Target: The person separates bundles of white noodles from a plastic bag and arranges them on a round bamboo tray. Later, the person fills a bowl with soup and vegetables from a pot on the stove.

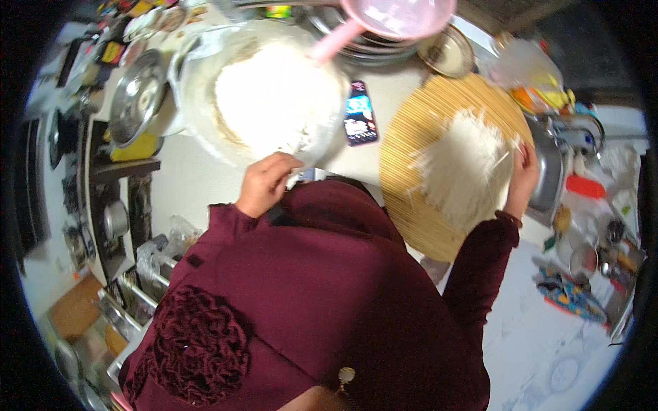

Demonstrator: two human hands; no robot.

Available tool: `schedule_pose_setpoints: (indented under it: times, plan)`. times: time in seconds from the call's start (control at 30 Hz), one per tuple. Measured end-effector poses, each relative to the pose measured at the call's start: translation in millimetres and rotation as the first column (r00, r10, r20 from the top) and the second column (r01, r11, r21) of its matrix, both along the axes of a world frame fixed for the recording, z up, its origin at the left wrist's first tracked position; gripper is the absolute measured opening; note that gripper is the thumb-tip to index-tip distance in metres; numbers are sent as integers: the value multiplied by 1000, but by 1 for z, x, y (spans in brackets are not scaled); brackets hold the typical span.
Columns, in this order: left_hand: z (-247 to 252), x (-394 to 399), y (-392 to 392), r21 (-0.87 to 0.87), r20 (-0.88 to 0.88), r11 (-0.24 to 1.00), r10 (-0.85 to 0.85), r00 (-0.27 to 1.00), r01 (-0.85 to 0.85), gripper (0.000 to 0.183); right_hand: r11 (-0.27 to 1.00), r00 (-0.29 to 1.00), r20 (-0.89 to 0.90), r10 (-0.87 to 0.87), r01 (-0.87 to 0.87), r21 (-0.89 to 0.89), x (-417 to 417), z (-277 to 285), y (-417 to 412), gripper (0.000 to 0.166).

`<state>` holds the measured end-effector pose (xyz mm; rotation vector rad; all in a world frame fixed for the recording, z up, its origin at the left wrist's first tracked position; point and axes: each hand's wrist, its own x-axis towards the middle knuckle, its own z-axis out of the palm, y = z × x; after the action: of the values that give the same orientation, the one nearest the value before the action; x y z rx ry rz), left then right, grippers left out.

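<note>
My left hand (270,182) is at the near rim of a large pale basin (198,120), its fingers bent together. Whether it pinches anything is blurred. Inside the basin lies a broad heap of white flour-like powder (277,95), very bright, with a few pale bits near my fingers. My right hand (523,172) is over the right edge of a round slatted bamboo tray (406,133). Its curled fingertips meet the ends of thin white noodle-like strands (462,164), spread in a thick layer on the tray. I cannot tell whether they grip one.
A lit phone (361,114) lies between basin and tray. A pink long-handled strainer or dipper (336,41) reaches over the basin's far side, near stacked metal dishes (380,54). At left stands a metal bowl (138,100); at right, a steel sink (547,164).
</note>
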<state>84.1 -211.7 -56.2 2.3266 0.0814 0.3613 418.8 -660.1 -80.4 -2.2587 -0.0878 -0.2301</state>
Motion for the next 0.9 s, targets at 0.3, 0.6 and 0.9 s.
schedule_pose_setpoints:
  times: [0.3, 0.6, 0.9]
  plan:
    - [8, -8, 19, 91, 61, 975, 198, 978, -203, 30, 845, 827, -189, 529, -494, 204, -68, 17, 187, 28]
    - [12, -38, 61, 201, 87, 876, 431, 898, -439, 26, 434, 438, -54, 897, -853, 290, -143, 37, 376, 21]
    - [-6, -51, 91, 11, -62, 626, 779, 624, -780, 67, 445, 448, -27, 894, -893, -70, -154, -2, 456, 18]
